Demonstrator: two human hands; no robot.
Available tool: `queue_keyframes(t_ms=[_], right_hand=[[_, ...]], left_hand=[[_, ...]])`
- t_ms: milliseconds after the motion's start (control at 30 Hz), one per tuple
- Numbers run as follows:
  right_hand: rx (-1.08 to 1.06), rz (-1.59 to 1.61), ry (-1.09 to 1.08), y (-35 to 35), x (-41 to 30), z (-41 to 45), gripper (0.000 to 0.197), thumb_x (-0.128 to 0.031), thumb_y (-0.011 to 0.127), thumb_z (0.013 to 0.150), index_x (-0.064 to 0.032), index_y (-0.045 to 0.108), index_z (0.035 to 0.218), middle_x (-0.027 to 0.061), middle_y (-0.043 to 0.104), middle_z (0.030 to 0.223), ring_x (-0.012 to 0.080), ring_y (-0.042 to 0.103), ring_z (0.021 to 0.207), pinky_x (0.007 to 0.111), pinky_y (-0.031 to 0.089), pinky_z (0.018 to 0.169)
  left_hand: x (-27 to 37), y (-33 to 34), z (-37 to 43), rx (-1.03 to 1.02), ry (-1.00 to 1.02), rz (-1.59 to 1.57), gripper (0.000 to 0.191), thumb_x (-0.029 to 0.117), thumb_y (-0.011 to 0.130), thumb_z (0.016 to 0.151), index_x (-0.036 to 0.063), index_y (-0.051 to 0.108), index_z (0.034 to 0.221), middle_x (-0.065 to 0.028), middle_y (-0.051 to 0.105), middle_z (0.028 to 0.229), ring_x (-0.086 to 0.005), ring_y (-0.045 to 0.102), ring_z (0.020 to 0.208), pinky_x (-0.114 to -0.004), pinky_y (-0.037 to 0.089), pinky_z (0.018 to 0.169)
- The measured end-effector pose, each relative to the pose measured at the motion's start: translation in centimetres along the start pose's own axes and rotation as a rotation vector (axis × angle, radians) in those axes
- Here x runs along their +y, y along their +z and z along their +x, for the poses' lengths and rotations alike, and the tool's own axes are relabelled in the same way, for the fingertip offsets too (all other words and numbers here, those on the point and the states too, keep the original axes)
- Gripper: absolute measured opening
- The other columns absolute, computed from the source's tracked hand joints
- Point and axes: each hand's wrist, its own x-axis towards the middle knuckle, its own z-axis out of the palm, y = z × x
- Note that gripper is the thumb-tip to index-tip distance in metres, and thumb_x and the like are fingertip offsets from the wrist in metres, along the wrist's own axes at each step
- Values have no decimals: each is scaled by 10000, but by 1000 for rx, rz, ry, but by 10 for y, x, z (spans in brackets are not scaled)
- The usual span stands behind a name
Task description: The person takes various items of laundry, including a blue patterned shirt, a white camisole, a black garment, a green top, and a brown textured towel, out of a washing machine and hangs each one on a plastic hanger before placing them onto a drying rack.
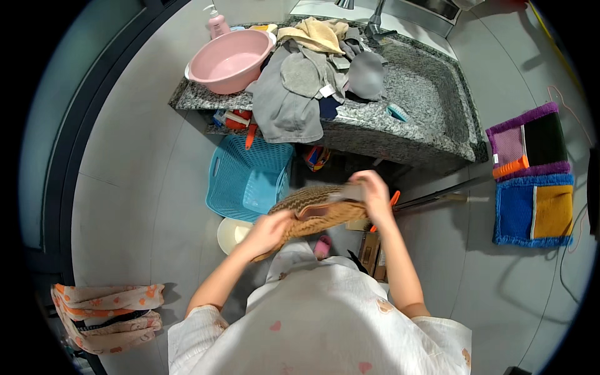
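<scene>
A brown ribbed knitted cloth item [323, 218] is stretched between my hands in front of my body, its opening showing a darker lining. My left hand [269, 229] grips its lower left end. My right hand [372, 194], slightly blurred, holds the upper right end, where a pale patch shows. Beyond it, a pile of grey clothes [290, 103] with a yellow cloth [314, 35] on top lies on the granite counter and hangs over its edge. A pink basin [229, 61] stands at the counter's left end.
A blue plastic basket [248, 178] stands below the counter, beside a cream bucket [227, 236]. A granite sink [417, 79] with a faucet [375, 23] is at the right; a teal brush [397, 113] lies by it. Purple and blue mats [511, 211] hang far right, a patterned towel [108, 318] lower left.
</scene>
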Motion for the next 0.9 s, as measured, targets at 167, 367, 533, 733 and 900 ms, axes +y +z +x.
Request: queue_keyframes(t_ms=[167, 367, 533, 733, 900], right_hand=[[-190, -130, 215, 6, 78, 21, 144, -138, 495, 828, -15, 543, 887, 113, 572, 785, 186, 566, 746, 278, 430, 669], [-316, -511, 79, -10, 13, 111, 265, -205, 524, 822, -67, 516, 1048, 131, 567, 777, 279, 571, 761, 310, 441, 699], [-726, -282, -60, -68, -50, 191, 264, -181, 511, 839, -42, 533, 1062, 131, 594, 927, 221, 589, 834, 302, 448, 747], [-506, -219, -65, -113, -121, 315, 204, -141, 511, 835, -23, 566, 991, 54, 593, 778, 109, 566, 713, 256, 462, 655], [-426, -243, -344, -85, -138, 418, 179, -112, 524, 810, -9, 569, 950, 41, 578, 802, 97, 535, 630, 218, 443, 569]], left_hand=[[-40, 16, 55, -81, -67, -456, 272, 159, 463, 855, -12, 517, 1059, -57, 579, 887, -130, 535, 766, -275, 428, 663], [41, -44, 54, -244, -164, -1327, 425, 184, 504, 827, -47, 420, 1174, -123, 537, 1084, -179, 535, 954, -290, 427, 813], [46, -53, 55, -99, -77, -1831, 424, 161, 491, 822, -47, 406, 1182, -156, 529, 1104, -230, 542, 969, -338, 435, 829], [34, -45, 66, 334, -466, -1661, 412, 188, 466, 827, -22, 421, 1179, -163, 524, 1113, -262, 539, 970, -374, 432, 837], [26, -12, 71, 561, -656, -1604, 394, 205, 457, 827, 4, 444, 1165, -154, 515, 1123, -254, 534, 969, -389, 428, 840]])
